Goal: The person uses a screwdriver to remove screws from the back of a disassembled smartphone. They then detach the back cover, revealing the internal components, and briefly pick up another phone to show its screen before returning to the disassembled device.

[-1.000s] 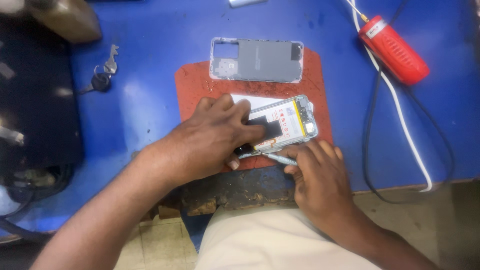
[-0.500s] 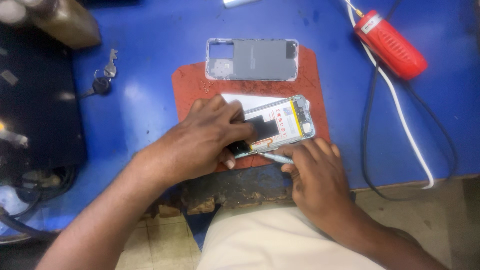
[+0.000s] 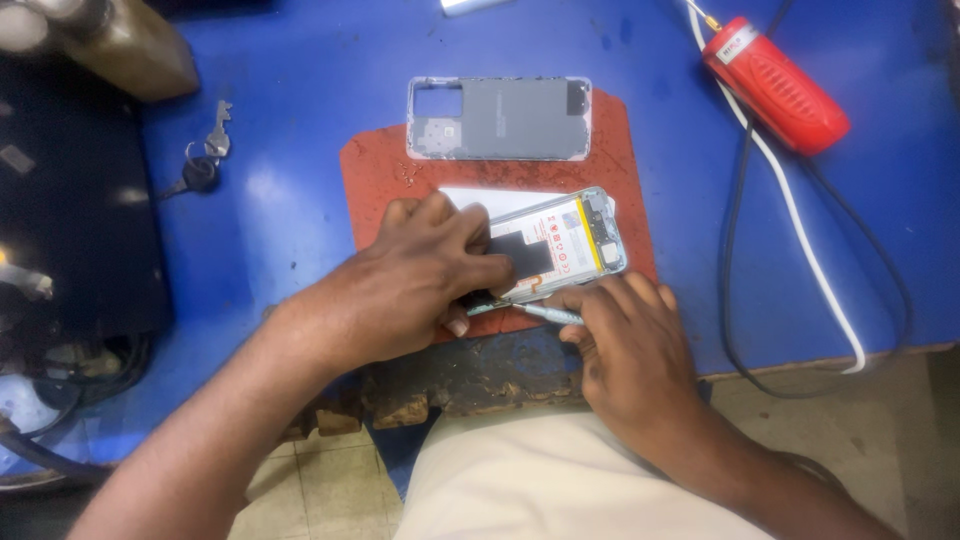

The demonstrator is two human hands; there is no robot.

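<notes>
An opened phone (image 3: 565, 243) with its battery and boards showing lies on a red-brown mat (image 3: 375, 180) on the blue bench. My left hand (image 3: 410, 280) presses down on the phone's left end, fingers curled over it. My right hand (image 3: 625, 345) sits just below the phone and pinches a thin metal-tipped tool (image 3: 545, 313) whose tip points left under the phone's lower edge. The phone's detached grey back cover (image 3: 500, 118) lies flat at the top of the mat.
A red handheld tool (image 3: 775, 85) with white and black cables (image 3: 800, 230) lies at the upper right. Keys (image 3: 205, 160) rest to the left by a black case (image 3: 70, 220). The bench's front edge is chipped under my hands.
Both hands keep their hold on the phone and tool. The view has shifted slightly; nothing else has moved.
</notes>
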